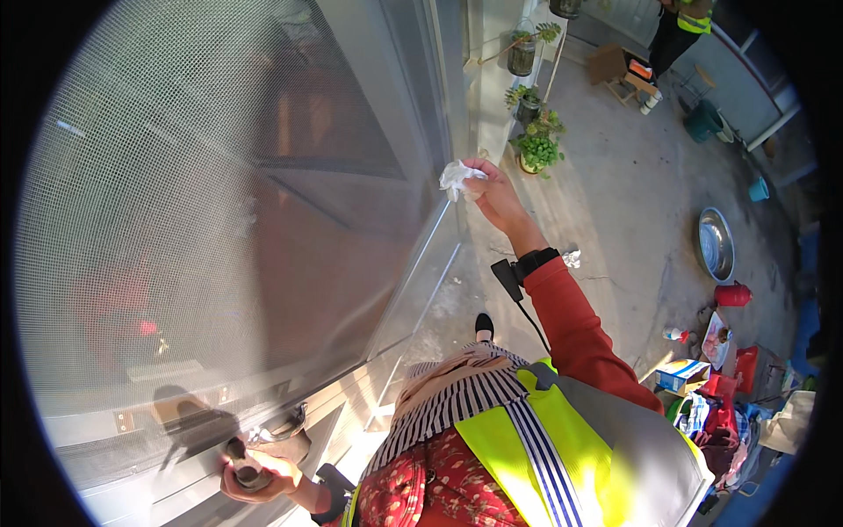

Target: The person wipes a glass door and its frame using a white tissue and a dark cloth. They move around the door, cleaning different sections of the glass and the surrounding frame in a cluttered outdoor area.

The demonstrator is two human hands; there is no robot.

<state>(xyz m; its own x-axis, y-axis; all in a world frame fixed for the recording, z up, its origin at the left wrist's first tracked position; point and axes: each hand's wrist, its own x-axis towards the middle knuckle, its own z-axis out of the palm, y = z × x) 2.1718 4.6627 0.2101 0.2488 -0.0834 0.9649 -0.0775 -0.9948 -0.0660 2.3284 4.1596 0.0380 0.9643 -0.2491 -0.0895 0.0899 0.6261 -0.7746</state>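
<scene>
My right hand (502, 201) is raised in front of me, its fingers pinching a crumpled white tissue or thin cloth (461, 179). The tissue lies against or just beside the metal frame (421, 125) of a mesh screen door (197, 217); contact cannot be told. At the lower left, my left hand (267, 479) is curled around a dark rounded object (245, 466), whose exact kind is unclear. Just beyond this hand, a curved metal handle (293, 425) shows near the bottom part of the door. Glare and shadow blur the mesh there.
Potted plants (540, 141) stand along the wall. A crumpled white piece (571, 258) lies on the concrete floor (612, 197). To the right are a metal basin (716, 245), a red kettle-like container (732, 294), a cardboard box (683, 375) and piled clothes (721, 428). A person (685, 29) stands far back.
</scene>
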